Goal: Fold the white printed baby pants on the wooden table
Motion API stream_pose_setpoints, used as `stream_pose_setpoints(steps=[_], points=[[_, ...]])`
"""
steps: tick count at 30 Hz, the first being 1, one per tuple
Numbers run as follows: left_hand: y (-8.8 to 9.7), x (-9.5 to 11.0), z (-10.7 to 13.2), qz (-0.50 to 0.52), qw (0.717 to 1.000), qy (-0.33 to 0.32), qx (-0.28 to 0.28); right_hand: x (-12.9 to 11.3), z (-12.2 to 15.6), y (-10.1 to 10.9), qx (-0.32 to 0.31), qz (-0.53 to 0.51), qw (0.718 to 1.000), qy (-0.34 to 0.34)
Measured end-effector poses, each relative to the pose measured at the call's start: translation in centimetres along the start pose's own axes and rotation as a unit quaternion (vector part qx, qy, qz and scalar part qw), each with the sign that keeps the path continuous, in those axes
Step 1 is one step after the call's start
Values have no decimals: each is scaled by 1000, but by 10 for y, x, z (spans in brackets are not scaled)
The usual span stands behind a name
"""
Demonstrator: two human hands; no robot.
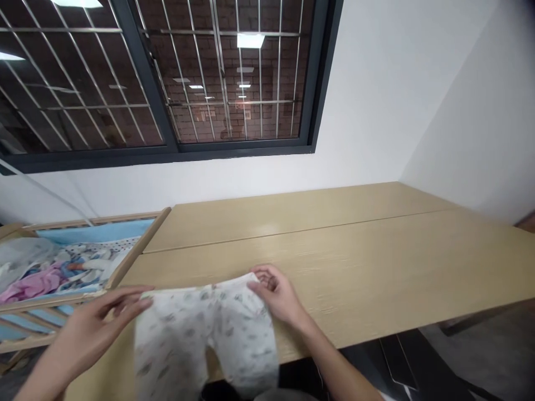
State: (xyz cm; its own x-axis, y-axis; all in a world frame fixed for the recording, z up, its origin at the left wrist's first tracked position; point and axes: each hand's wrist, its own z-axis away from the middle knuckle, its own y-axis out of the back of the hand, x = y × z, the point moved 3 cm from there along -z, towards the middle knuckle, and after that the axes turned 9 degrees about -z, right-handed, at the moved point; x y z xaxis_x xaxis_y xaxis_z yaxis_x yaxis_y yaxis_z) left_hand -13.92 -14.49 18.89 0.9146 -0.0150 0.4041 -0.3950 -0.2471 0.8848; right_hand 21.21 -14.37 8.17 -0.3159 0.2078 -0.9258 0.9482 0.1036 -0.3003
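Observation:
A pair of white baby trousers point(204, 334) with a grey print lies on the light wooden table point(334, 267), its legs hanging over the near edge. My right hand point(276, 295) pinches the right end of the waistband. My left hand point(96, 328) is at the left end of the waistband, fingers spread, and its fingertips reach the fabric or come very near it. I cannot tell whether they touch.
On the left stands a wooden crib point(83, 278) with blue padding, holding a heap of clothes point(54, 273) in grey, pink and white. Two table sections meet in a seam. A barred window point(167, 72) fills the wall behind; dark floor shows lower right.

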Motion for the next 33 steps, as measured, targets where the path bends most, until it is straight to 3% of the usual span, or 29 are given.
stream_pose_setpoints(steps=[4,7,10,15,21,24,28,31,33], points=[[-53,52,-46,70,993,-77,-48,-2,-41,45,18,70,997,24],[-97,64,-79,86,986,-119,-82,18,-73,72,26,134,991,7],[-134,68,-107,32,987,-121,-101,43,-104,94,54,211,976,-17],[-175,78,-148,-35,990,-89,-105,72,-155,116,87,293,952,-26],[-210,88,-182,-101,987,-56,-115,98,-202,123,103,397,910,-63],[-219,94,-190,-132,983,-37,-125,110,-214,124,104,440,888,-85],[-217,109,-183,-159,980,-22,-115,122,-221,126,110,476,866,-108],[-214,134,-150,-159,980,-49,-105,125,-223,126,119,488,857,-116],[-218,156,-110,-143,977,-96,-129,125,-223,126,125,490,854,-119]])
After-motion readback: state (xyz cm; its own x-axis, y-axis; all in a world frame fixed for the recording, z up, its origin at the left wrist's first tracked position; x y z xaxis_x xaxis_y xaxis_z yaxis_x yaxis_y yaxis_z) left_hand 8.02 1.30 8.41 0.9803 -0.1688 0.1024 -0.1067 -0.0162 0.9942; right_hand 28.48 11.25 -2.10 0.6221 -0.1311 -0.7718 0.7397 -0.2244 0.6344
